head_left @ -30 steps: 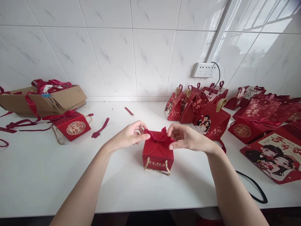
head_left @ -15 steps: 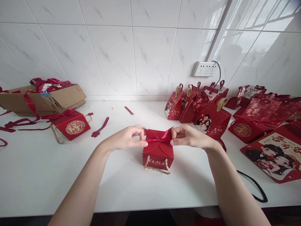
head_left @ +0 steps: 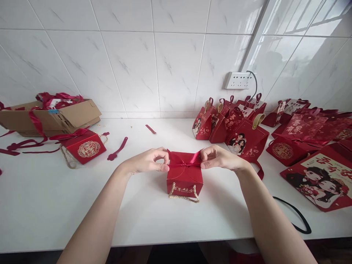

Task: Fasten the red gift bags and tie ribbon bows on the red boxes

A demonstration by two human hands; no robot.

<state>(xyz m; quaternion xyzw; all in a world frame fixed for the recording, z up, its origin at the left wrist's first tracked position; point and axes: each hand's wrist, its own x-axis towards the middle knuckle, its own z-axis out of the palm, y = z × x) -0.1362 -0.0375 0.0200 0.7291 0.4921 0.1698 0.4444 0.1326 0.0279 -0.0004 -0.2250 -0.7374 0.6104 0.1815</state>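
Note:
A small red gift box stands upright on the white table in front of me, its flaps folded over on top. Gold lettering and a twisted gold cord handle show on its near side. Across the lid lies a red satin ribbon, knotted at the middle. My left hand pinches the ribbon at the box's left edge. On the right side, my right hand grips the other part of the ribbon between thumb and fingers. The ribbon is stretched between both hands.
An open cardboard box with red ribbons sits at the left, beside another red gift box. Loose red straps lie nearby. Several red gift boxes crowd the right. A black loop lies at the right front.
My hands have drawn slightly apart, and the ribbon across the lid looks flatter and tighter at the knot. The box stays in place.

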